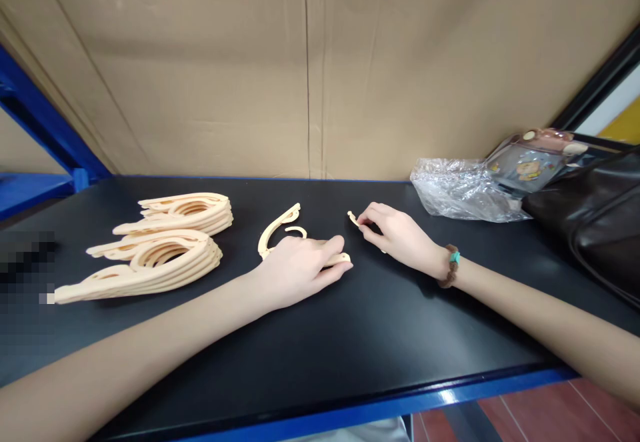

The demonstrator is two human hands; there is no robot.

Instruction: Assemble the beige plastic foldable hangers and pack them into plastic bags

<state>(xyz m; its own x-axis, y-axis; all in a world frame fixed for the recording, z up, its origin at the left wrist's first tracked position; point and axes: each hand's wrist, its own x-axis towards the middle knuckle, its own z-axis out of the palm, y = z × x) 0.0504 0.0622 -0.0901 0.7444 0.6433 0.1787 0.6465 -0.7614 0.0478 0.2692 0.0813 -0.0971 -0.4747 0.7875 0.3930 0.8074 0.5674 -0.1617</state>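
A cream plastic folding hanger (271, 232) lies on the black tabletop, its curved arm and a small hook showing beyond my left hand (300, 265). That hand is closed over the hanger's near arm, whose end sticks out by the fingertips. To the right, my right hand (395, 232) pinches a small cream piece (353, 218) between thumb and fingers, apart from the hanger. Its wrist wears a brown band with a turquoise bead. Two stacks of similar cream hangers, a rear stack (200, 212) and a front stack (175, 272), rest on the left.
Crumpled clear plastic (460, 189) lies at the back right, beside a printed pouch (530, 165) and a dark leather bag (595, 209). A cardboard wall (225, 95) stands behind the black table (300, 355). Blue metal framing (50, 129) rises at the left.
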